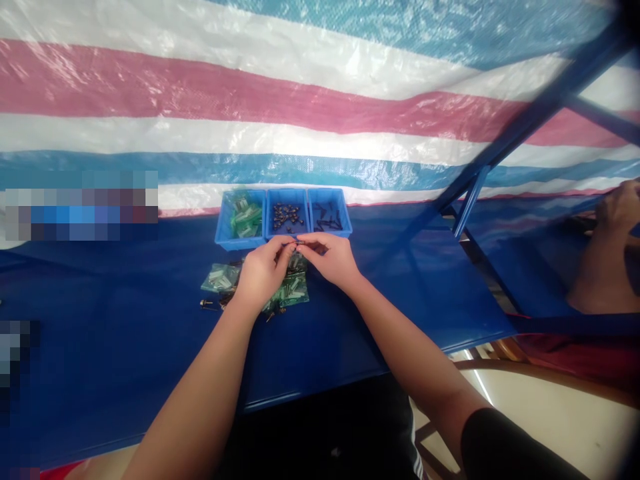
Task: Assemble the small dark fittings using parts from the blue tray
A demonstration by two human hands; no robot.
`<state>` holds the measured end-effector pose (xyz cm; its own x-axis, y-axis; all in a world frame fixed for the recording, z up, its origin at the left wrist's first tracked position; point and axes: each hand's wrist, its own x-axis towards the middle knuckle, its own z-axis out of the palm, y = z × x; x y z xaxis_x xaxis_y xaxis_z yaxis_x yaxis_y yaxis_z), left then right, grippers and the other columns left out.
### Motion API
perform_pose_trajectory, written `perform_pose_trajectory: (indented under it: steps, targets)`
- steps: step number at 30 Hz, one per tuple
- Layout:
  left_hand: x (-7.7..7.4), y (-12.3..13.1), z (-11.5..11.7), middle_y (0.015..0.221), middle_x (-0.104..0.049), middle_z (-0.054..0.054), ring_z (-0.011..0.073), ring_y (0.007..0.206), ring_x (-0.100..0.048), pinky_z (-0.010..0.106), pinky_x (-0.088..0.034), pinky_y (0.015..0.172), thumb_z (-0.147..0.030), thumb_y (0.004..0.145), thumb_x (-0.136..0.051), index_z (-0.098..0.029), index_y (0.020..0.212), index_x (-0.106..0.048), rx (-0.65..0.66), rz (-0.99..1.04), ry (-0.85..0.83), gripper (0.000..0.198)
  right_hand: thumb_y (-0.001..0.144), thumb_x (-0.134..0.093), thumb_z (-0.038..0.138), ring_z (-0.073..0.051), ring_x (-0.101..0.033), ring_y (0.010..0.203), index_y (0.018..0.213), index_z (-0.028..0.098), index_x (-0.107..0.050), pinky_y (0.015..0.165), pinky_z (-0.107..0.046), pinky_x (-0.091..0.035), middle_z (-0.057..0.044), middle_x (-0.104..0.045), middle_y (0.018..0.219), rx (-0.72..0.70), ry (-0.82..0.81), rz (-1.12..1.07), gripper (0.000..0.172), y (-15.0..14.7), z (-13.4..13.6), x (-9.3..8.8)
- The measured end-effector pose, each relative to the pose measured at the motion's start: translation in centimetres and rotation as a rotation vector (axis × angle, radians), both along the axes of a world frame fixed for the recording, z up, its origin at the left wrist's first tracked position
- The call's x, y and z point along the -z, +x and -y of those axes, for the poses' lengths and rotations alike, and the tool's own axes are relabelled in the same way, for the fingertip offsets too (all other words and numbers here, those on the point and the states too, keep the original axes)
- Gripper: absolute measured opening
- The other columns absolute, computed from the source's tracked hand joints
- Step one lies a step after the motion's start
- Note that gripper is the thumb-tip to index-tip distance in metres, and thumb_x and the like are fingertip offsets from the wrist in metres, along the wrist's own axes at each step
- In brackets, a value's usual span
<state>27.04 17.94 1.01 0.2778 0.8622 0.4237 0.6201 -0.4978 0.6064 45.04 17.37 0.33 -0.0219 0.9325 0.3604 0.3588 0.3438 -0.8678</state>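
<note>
My left hand and my right hand meet just in front of three blue bins. The fingertips of both pinch a small dark metal fastener, mostly covered by the fingers; its exact kind is hard to make out. Below the hands lies a pile of small clear-green bags with pale, slim pieces inside, mixed with loose brass-and-dark screws. The left bin holds similar bags. Brass-coloured and dark small fittings lie in the middle bin, and dark screws in the right one.
A blue table runs beneath everything, with a striped plastic sheet behind it. Blue metal bars slant up at the right. Beyond them a co-worker's arm shows. A round stool stands at the lower right.
</note>
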Motion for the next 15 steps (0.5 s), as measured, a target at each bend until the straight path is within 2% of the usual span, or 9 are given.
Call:
perform_pose_trajectory:
  steps: [5,7,12,15]
  targets:
    - [0.13,-0.04,-0.04,0.066,-0.06,-0.003,0.0103,0.056,-0.053,0.02,-0.041,0.059,-0.035,0.097,-0.056,-0.021,0.113,-0.069,0.005,0.024,0.023,0.025,0.085,-0.071,0.034,-0.02,-0.074,0.088,0.103,0.021,-0.078,0.082,-0.033,-0.061,-0.006,-0.079,0.1,-0.025,-0.032,-0.08,0.023,-0.06,-0.01,0.07]
    - [0.16,-0.08,-0.1,0.071,-0.065,-0.002,0.0106,0.059,-0.055,0.021,-0.043,0.062,-0.035,0.097,-0.056,-0.02,0.111,-0.07,0.001,0.023,0.032,0.025,0.085,-0.071,0.035,-0.02,-0.074,0.089,0.104,0.022,-0.078,0.083,-0.034,-0.06,-0.005,-0.079,0.101,-0.026,-0.044,-0.094,0.024,-0.09,0.01,0.1]
    - [0.11,-0.09,-0.17,0.099,-0.075,0.004,0.0141,0.075,-0.066,0.023,-0.048,0.073,-0.038,0.1,-0.051,-0.02,0.11,-0.071,0.019,0.016,0.014,0.028,0.084,-0.072,0.034,-0.019,-0.073,0.085,0.104,0.022,-0.077,0.078,-0.032,-0.06,-0.005,-0.079,0.097,-0.024,-0.041,-0.064,0.024,-0.1,0.08,-0.03]
    - [0.12,-0.12,-0.18,0.098,-0.075,0.004,0.0149,0.076,-0.067,0.024,-0.048,0.073,-0.039,0.1,-0.05,-0.02,0.11,-0.07,0.013,0.002,-0.003,0.029,0.085,-0.07,0.034,-0.018,-0.073,0.084,0.104,0.022,-0.077,0.075,-0.031,-0.059,-0.005,-0.078,0.096,-0.019,-0.014,-0.019,0.023,-0.1,0.17,-0.21]
